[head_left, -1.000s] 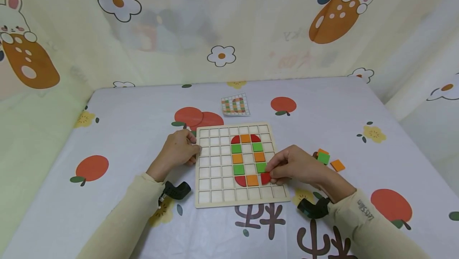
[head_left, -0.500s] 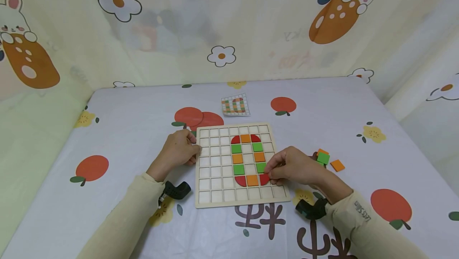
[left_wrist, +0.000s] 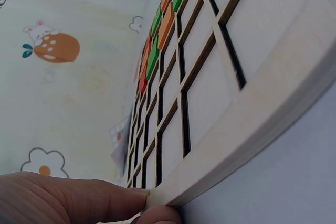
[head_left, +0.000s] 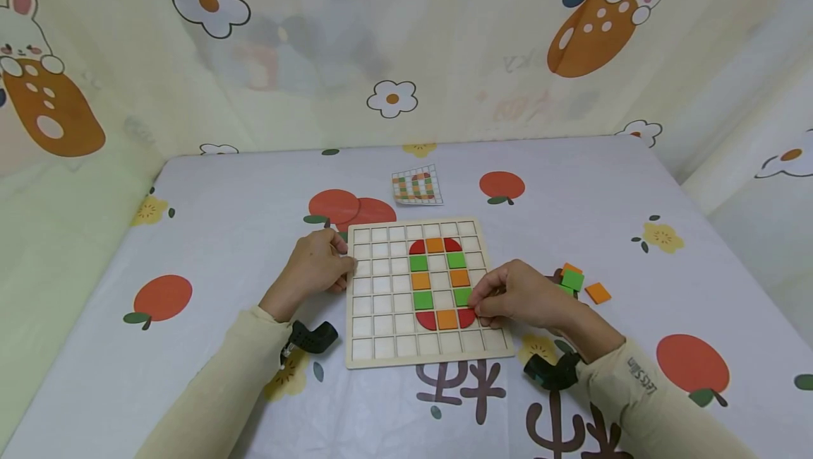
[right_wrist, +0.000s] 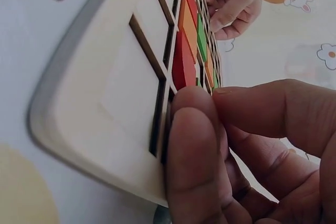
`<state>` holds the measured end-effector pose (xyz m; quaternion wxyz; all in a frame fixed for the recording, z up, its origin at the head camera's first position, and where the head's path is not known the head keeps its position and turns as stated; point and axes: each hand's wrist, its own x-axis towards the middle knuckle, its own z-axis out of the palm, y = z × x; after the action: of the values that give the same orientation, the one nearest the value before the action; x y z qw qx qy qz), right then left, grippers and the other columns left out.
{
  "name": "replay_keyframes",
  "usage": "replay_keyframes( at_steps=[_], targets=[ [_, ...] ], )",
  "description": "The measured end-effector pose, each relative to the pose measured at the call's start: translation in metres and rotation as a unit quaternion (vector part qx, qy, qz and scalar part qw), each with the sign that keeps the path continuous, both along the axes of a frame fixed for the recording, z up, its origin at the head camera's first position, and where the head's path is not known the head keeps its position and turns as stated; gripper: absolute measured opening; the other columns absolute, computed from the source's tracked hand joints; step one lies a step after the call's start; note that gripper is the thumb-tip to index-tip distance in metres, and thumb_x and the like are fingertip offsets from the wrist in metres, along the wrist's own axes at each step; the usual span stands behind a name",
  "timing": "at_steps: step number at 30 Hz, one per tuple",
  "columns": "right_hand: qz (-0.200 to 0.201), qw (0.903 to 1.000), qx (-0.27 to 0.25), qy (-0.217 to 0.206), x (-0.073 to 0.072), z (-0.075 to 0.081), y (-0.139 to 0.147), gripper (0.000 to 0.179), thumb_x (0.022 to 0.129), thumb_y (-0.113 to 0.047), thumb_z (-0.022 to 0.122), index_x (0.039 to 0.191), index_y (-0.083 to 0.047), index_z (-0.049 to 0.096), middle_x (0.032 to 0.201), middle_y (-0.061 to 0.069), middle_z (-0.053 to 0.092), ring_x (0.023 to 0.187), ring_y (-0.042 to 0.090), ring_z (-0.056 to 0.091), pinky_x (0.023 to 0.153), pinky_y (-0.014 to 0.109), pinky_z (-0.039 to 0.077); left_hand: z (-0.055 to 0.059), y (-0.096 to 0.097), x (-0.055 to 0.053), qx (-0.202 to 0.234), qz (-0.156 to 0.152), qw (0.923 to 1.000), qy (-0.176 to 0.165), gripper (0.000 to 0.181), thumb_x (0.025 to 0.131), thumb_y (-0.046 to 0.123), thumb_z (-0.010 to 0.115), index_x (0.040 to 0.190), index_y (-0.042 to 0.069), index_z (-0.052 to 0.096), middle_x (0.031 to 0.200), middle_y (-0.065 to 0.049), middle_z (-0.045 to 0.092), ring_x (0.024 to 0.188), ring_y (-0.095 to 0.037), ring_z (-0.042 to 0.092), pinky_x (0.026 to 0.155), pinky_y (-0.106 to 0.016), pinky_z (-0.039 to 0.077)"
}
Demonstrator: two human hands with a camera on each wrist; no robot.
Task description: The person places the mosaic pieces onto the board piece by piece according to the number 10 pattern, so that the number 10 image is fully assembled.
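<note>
A wooden grid board [head_left: 381,348] lies on the table with red, orange and green tiles forming a ring in its cells. My left hand [head_left: 314,263] pinches the board's left edge between thumb and finger, as the left wrist view shows close up. At the ring's lower right corner, my right hand [head_left: 517,294] holds a red rounded-corner tile [head_left: 466,318] by its outer side. That tile sits at its cell, beside an orange square tile [head_left: 447,319]. In the right wrist view, bent fingertips meet the end of the red tile [right_wrist: 183,64], and they hide part of it.
Behind the board lies a small pattern card [head_left: 417,187] with a coloured grid. Several loose tiles lie right of my right hand, among them a green square [head_left: 572,280] and an orange square [head_left: 598,294]. A printed cloth [head_left: 241,183] covers the table; a curtain hangs behind.
My right hand has shifted slightly left, sliding the red tile inward to its cell beside the orange one. The left hand and board have stayed still.
</note>
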<state>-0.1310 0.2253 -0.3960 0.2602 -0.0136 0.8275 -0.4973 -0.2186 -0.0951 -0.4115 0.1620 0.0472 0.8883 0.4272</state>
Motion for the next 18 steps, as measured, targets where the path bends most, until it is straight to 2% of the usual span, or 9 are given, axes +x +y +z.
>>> replay_keyframes(
  at_steps=[5, 9, 15, 18],
  targets=[
    [-0.004, 1.0, -0.002, 0.005, 0.002, 0.0, 0.002, 0.008, 0.094, -0.004, 0.071, 0.098, 0.001, 0.076, 0.085, 0.008, 0.073, 0.07, 0.02, 0.064, 0.068, 0.029, 0.059, 0.0, 0.0, 0.0, -0.003, -0.001, 1.0, 0.001, 0.019, 0.093, 0.005, 0.07, 0.105, -0.003, 0.058, 0.07, -0.012, 0.068, 0.051, -0.014, 0.066, 0.052, -0.028, 0.059],
    [-0.017, 0.9995, 0.001, 0.027, 0.001, 0.003, 0.013, 0.012, 0.095, -0.007, 0.071, 0.102, 0.0, 0.075, 0.085, 0.011, 0.073, 0.073, 0.023, 0.066, 0.069, 0.031, 0.059, 0.0, -0.002, 0.0, -0.006, 0.0, 1.0, -0.002, 0.02, 0.093, 0.007, 0.07, 0.106, -0.003, 0.059, 0.07, -0.012, 0.068, 0.052, -0.014, 0.067, 0.053, -0.028, 0.059],
    [-0.085, 0.9923, 0.063, 0.064, -0.004, 0.016, 0.058, 0.023, 0.098, -0.014, 0.071, 0.114, 0.002, 0.074, 0.1, 0.012, 0.073, 0.08, 0.023, 0.067, 0.072, 0.03, 0.061, 0.001, -0.003, 0.001, -0.005, -0.004, 1.0, -0.005, 0.02, 0.093, 0.007, 0.07, 0.107, -0.004, 0.058, 0.071, -0.012, 0.068, 0.052, -0.013, 0.067, 0.053, -0.028, 0.059],
    [-0.11, 0.9878, 0.09, 0.064, -0.005, 0.019, 0.087, 0.028, 0.1, -0.016, 0.07, 0.119, 0.004, 0.071, 0.099, 0.012, 0.071, 0.082, 0.023, 0.066, 0.072, 0.029, 0.062, 0.001, -0.002, 0.001, -0.003, -0.013, 0.9999, -0.004, 0.021, 0.094, 0.007, 0.069, 0.107, -0.004, 0.058, 0.071, -0.012, 0.069, 0.052, -0.013, 0.067, 0.053, -0.028, 0.059]
  ],
)
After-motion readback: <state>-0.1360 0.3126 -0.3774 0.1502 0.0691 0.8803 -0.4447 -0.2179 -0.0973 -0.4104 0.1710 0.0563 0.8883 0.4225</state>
